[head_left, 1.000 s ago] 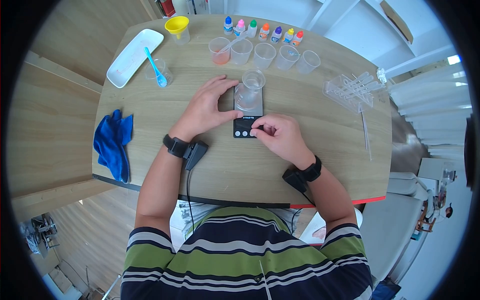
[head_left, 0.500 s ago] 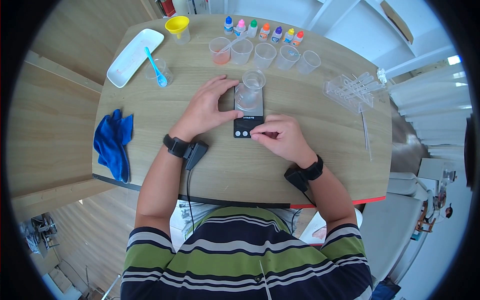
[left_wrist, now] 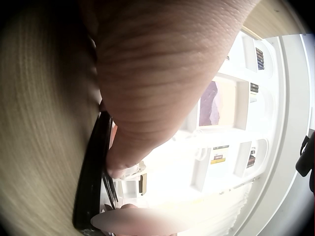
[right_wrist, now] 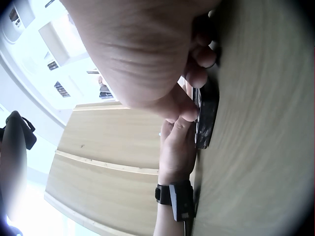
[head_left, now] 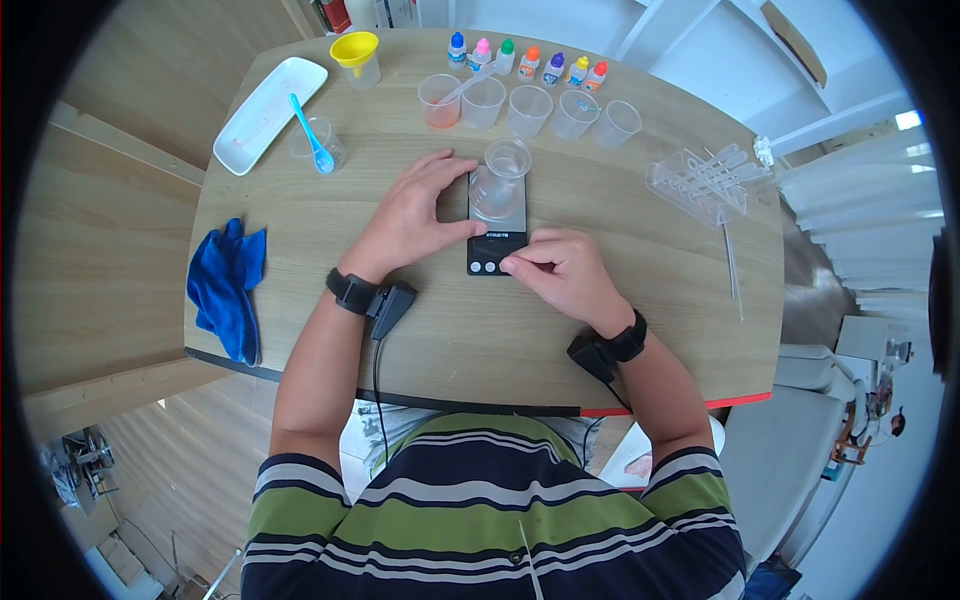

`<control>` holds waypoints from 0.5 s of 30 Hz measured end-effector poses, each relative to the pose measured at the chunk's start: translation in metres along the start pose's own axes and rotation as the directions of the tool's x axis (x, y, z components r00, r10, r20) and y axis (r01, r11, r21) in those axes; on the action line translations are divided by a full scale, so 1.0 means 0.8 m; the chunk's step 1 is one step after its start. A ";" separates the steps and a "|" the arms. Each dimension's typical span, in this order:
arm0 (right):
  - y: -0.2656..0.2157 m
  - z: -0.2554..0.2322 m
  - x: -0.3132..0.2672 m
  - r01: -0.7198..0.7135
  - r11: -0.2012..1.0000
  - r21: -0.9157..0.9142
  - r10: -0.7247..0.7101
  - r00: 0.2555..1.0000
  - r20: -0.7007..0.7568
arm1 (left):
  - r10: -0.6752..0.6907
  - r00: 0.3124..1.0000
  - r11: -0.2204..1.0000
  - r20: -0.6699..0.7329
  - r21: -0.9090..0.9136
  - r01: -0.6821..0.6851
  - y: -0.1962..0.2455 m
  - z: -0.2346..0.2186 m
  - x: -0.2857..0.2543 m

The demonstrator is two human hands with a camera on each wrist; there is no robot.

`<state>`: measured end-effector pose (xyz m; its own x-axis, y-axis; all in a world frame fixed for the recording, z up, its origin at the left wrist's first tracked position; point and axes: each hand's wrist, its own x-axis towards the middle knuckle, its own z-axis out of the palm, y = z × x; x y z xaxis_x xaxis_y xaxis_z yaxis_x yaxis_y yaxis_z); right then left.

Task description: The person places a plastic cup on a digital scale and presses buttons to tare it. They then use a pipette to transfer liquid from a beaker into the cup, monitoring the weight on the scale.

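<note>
A clear conical flask (head_left: 498, 190) stands on a small digital scale (head_left: 497, 252) in the middle of the table, in the head view. My left hand (head_left: 413, 213) curves round the scale's left side with fingers spread. Its thumb rests at the front of the weighing plate, and the fingertips reach the far left corner beside the flask. At the scale's near right corner, my right hand (head_left: 566, 272) has its thumb tip on the rightmost button, the other fingers curled along the side. The right wrist view shows its thumb (right_wrist: 186, 112) right at the scale's edge (right_wrist: 206, 115).
Behind the flask stand several plastic cups (head_left: 529, 110), one with pink liquid and a spoon, and several dropper bottles (head_left: 530, 65). Left are a white tray (head_left: 245, 133), a cup with a blue spoon (head_left: 312, 140), a yellow funnel (head_left: 354, 46) and a blue cloth (head_left: 228, 290). A clear box (head_left: 685, 190) holds plastic spoons at right.
My right fingertips have shifted slightly at the scale's near right corner, the index finger drawing back from the buttons while the thumb stays. The left hand, flask and scale have not moved.
</note>
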<state>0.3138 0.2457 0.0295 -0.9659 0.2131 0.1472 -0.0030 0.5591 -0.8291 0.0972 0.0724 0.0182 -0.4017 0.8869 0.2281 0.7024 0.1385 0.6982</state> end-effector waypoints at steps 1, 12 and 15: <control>-0.002 0.000 0.001 -0.010 1.000 -0.006 0.010 1.000 0.000 | -0.002 1.000 1.000 0.002 -0.004 0.002 0.000 0.000 0.000; 0.003 -0.001 0.000 -0.006 1.000 -0.009 0.007 1.000 0.010 | -0.005 1.000 1.000 0.005 0.001 0.005 -0.001 0.000 0.000; 0.004 -0.001 -0.001 0.005 1.000 0.000 -0.005 1.000 0.007 | -0.003 1.000 1.000 0.003 -0.001 0.003 -0.001 0.000 -0.001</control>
<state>0.3147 0.2483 0.0269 -0.9677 0.2043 0.1475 -0.0082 0.5598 -0.8286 0.0968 0.0719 0.0172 -0.4019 0.8880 0.2235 0.7006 0.1410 0.6995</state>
